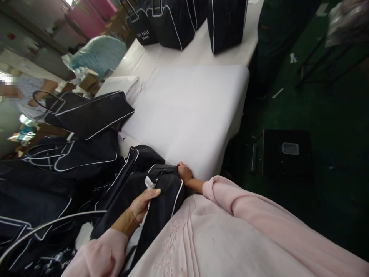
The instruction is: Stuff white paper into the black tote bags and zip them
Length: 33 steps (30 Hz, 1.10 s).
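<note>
A black bag with white piping lies against my body at the near edge of the table, its zipper partly open. My left hand grips the zipper edge, thumb on top of the black fabric and the other fingers mostly hidden. Just beyond that thumb a small white tag sticks up near the zipper end. My right hand is closed on the far end of the same bag, fingers curled over its corner. Beside it on the left lies another black bag with white piping.
More black bags are heaped at left. Several upright black bags stand at the far end of the white-covered table. A dark box sits on the green floor at right. Another person is at far left.
</note>
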Motion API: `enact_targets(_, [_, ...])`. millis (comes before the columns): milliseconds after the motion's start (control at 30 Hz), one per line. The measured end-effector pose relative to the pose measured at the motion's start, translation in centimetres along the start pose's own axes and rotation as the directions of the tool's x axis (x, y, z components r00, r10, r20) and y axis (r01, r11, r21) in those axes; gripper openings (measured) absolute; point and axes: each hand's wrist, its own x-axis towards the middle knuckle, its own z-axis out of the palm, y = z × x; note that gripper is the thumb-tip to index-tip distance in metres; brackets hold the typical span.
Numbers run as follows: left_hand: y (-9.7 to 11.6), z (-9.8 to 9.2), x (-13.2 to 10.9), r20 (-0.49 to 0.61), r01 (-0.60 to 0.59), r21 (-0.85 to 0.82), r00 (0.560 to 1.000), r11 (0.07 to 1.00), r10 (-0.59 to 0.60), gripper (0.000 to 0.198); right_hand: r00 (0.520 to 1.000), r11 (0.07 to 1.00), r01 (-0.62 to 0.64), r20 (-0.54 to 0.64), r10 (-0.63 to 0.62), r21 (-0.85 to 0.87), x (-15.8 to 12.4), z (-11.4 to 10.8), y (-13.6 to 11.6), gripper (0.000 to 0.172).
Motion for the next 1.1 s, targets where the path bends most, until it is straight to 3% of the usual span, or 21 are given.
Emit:
enact_targets(67, [0.2,0.3,0.4,-0.021,-0.01,0.024,1.0,1.0,0.01,0.054,0.999,0.998,-0.039,0.026,0.04,-0.04,-0.1,-0.1,0.4,0.033])
enact_targets(233, [-0.2,-1.0,0.1,0.109,-0.01,-0.045,0.994,0.999,0.015,0.05,0.997,0.993,0.012,0.077,-0.003,-0.115,-0.5,0.0,0.3,0.037])
enact_targets(367, [0.3,-0.6,0.1,0.059,-0.086,-0.089,0.994,0.992,0.092,0.039,0.994,0.979,0.011,0.112,0.013,-0.206,0.2,0.0,0.4,0.037])
enact_targets(467, [1.2,-0.1,-1.3,-0.03,-0.115,0.042,0.993,0.992,0.116,0.047,0.991,0.968,0.037,0.131,-0.004,-0.249,0.9,-0.2,0.7,0.035])
enact_targets(533, [1.4,-0.3,-2.8,-0.059,-0.193,0.238,0.975,0.952,0.212,0.053,0.991,0.963,0.053,0.132,-0.018,-0.264,1.0,-0.3,1.0,0.035])
enact_targets(600, [1.0,-1.0,-3.9,-0.032,-0.308,0.487,0.929,0.817,0.369,0.053,0.991,0.96,0.055,0.129,-0.019,-0.275,1.0,-0.4,1.2,0.035])
enact_targets(667, [0.0,-1.6,-4.1,0.013,-0.348,0.64,0.897,0.685,0.442,0.048,0.991,0.956,0.044,0.132,-0.006,-0.289,1.0,-0.4,1.2,0.035])
enact_targets(700, [-0.5,-1.9,-3.9,0.027,-0.341,0.639,0.906,0.69,0.423,0.046,0.991,0.954,0.039,0.135,0.002,-0.297,1.0,-0.4,1.1,0.035])
enact_targets(767, [-1.3,-2.1,-3.3,0.057,-0.322,0.529,0.936,0.785,0.346,0.049,0.989,0.948,0.04,0.147,0.007,-0.316,0.8,-0.6,0.6,0.036])
enact_targets(833, [-1.1,-2.1,-3.7,0.08,-0.348,0.487,0.931,0.801,0.355,0.051,0.986,0.939,0.062,0.169,-0.004,-0.338,0.4,-0.9,0.1,0.039])
enact_targets(900, [-0.5,-2.2,-6.1,0.075,-0.381,0.672,0.888,0.635,0.453,0.044,0.974,0.925,0.114,0.222,-0.033,-0.363,0.0,-1.7,-0.2,0.041])
enact_targets(967, [-0.5,-2.6,-10.4,0.067,-0.328,0.863,0.829,0.385,0.556,0.035,0.949,0.903,0.192,0.307,-0.071,-0.383,0.3,-3.3,-0.5,0.038])
enact_targets(1000, [-1.1,-2.9,-12.7,0.044,-0.278,0.912,0.797,0.302,0.602,0.034,0.935,0.89,0.232,0.343,-0.092,-0.392,0.8,-4.4,-0.9,0.036])
enact_targets(1033, [-2.2,-3.3,-15.0,0.004,-0.232,0.935,0.764,0.269,0.646,0.034,0.925,0.876,0.264,0.363,-0.112,-0.404,1.5,-5.7,-1.7,0.038])
enact_targets(1100, [-5.6,-4.0,-18.2,-0.125,-0.177,0.93,0.674,0.323,0.728,0.033,0.926,0.845,0.316,0.336,-0.175,-0.431,2.9,-8.2,-5.0,0.049])
